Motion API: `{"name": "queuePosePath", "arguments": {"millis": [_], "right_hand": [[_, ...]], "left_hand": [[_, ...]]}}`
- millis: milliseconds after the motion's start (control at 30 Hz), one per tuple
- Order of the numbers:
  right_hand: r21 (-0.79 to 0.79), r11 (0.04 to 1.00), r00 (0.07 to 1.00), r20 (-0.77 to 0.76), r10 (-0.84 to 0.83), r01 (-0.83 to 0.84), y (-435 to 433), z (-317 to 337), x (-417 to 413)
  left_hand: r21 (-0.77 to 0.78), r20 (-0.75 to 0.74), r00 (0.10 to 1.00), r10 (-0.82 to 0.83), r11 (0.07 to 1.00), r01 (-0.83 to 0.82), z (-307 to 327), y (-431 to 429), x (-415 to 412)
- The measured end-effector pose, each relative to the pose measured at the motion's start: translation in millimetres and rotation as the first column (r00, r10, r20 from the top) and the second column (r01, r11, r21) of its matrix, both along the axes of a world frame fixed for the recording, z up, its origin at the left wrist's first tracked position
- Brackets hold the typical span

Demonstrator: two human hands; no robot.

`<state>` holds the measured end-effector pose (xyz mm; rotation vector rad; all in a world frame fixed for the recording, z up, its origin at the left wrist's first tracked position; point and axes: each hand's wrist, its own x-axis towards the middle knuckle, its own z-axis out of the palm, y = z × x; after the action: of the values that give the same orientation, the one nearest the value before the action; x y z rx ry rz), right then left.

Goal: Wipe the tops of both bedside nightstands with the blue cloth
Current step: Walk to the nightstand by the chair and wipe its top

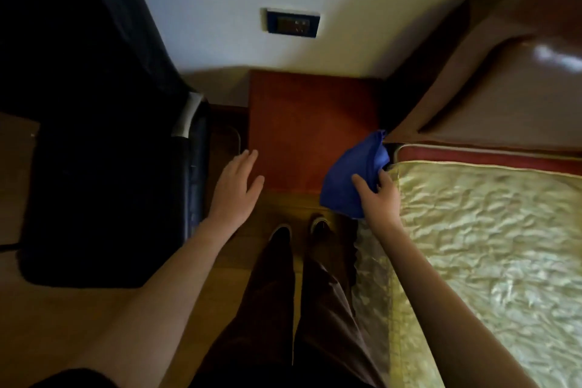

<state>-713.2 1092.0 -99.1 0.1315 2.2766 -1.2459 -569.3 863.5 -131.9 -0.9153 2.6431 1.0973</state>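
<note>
— What kind of room are we looking at?
— A bedroom, it is looking like. A bed (pixel 472 156) is lying under a shiny gold quilted bedspread (pixel 488 246), its wooden headboard (pixel 504 98) is standing against a white wall (pixel 220 10), and a reddish nightstand (pixel 311 123) is sitting just beside it, below a wall socket (pixel 293 23).

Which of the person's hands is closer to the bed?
Right. The right hand, gripping the blue cloth, is beside the bed; the left hand is at the nightstand's opposite edge.
</note>
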Motion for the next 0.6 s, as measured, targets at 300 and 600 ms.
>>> {"name": "queuePosePath", "arguments": {"millis": [300, 600], "right_hand": [[0.2, 0.979, 0.999, -0.018, 0.03, -0.025, 24.1, -210.4, -86.4], [0.573, 0.82, 0.883, -0.387, 0.264, 0.006, 32.4, -243.2, -85.8]], "left_hand": [[-0.359, 0.083, 0.996, 0.018, 0.933, 0.012, -204.8, -3.3, -84.6], [-0.274, 0.028, 0.938, 0.345, 0.905, -0.325, -258.3, -14.6, -62.5]]}}
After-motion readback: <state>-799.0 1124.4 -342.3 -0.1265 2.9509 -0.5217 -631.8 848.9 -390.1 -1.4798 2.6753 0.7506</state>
